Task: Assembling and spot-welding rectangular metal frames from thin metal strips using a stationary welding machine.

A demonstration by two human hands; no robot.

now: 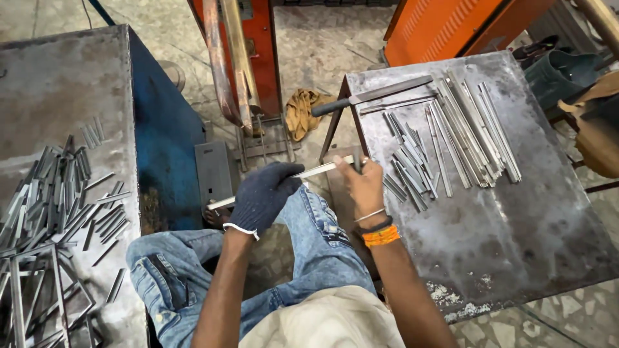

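Gloved left hand (263,196) fingers clench a long metal strip (309,173) mid-length — bare right hand (362,183) fingers pinch its far end.

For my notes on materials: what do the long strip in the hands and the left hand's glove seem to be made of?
The long strip looks like bare metal, probably steel: grey, dull shine, straight thin edges. The glove on the left hand looks like dark knitted fabric with a white cuff edge; the exact fibre cannot be told.

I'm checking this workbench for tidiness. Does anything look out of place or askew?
The large knife on the right table has its black handle sticking out past the edge. A crumpled yellow rag lies on the floor. The left hand is gloved; the right hand is bare.
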